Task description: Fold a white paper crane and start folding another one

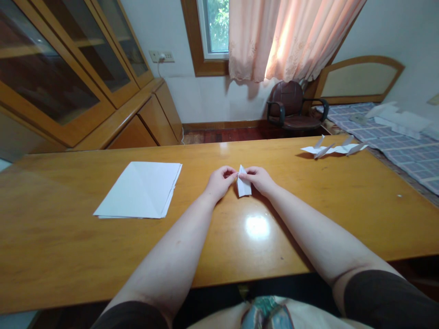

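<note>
A small piece of folded white paper (244,187), narrow with a pointed top, is between my two hands near the middle of the wooden table. My left hand (221,182) pinches its left edge near the top with thumb and forefinger. From the other side, my right hand (259,179) grips it, the thumb lying across its front face and the fingers behind. The paper's lower end is at or just above the tabletop; I cannot tell which. To the left of my hands lies a stack of flat white paper sheets (140,189), the top one showing faint creases.
Folded paper figures (332,148) with raised points stand at the table's (284,256) far right. Beyond the table are a dark red armchair (290,107), a bed with a checked cover (398,137) and a curtained window. A glass-fronted cabinet (85,91) stands at the left.
</note>
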A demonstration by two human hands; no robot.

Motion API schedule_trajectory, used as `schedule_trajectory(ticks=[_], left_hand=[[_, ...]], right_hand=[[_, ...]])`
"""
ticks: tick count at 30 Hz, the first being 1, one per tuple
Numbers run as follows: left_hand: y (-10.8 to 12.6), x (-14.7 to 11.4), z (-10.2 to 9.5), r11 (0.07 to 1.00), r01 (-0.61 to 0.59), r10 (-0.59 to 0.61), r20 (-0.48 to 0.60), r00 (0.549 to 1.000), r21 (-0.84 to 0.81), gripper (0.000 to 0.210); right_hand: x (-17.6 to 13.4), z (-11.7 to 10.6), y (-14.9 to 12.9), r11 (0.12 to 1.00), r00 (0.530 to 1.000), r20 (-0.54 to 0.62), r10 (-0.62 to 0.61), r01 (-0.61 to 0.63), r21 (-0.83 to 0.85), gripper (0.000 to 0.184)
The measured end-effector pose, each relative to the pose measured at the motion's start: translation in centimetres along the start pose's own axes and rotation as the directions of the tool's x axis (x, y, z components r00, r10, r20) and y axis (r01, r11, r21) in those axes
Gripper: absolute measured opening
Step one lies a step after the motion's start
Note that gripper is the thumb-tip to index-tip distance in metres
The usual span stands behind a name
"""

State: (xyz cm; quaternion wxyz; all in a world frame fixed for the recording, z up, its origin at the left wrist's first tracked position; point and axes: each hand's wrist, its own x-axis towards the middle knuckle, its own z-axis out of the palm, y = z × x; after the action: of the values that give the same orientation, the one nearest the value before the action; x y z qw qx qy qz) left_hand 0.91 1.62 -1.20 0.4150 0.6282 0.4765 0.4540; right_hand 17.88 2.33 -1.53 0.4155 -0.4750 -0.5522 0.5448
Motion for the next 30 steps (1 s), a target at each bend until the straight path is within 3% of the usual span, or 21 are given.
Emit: schedule_trajectory(ticks=[6,13,22,30], left_hand=[[-0.2,0.02,0.12,0.998,0.0,-0.001,0.013,1.0,0.056,0.016],[-0.39,0.21,0.3,0.988,0.113,-0.107,0.063,0.992,-0.104,0.02],[-0.42,0.25,0.2,0.953,0.241,-0.224,0.108,0.969,-0.183,0.028],[-0.54,0.33,0.28,0.953,0.236,-0.216,0.123,0.969,-0.192,0.024]], right_hand=[[-0.07,0.1,-0.1,1.0,1.0,-0.01,-0.005,0.005,-0.017,0.029],[-0.05,0.19,-0.08,1.0,1.0,-0.009,-0.007,0.007,0.027,0.03],[-0.09,0.37,-0.21,0.997,1.0,0.005,0.002,-0.003,0.081,0.03],[-0.04,0.26,-0.14,0.999,1.0,0.012,-0.018,0.017,0.049,0.031]])
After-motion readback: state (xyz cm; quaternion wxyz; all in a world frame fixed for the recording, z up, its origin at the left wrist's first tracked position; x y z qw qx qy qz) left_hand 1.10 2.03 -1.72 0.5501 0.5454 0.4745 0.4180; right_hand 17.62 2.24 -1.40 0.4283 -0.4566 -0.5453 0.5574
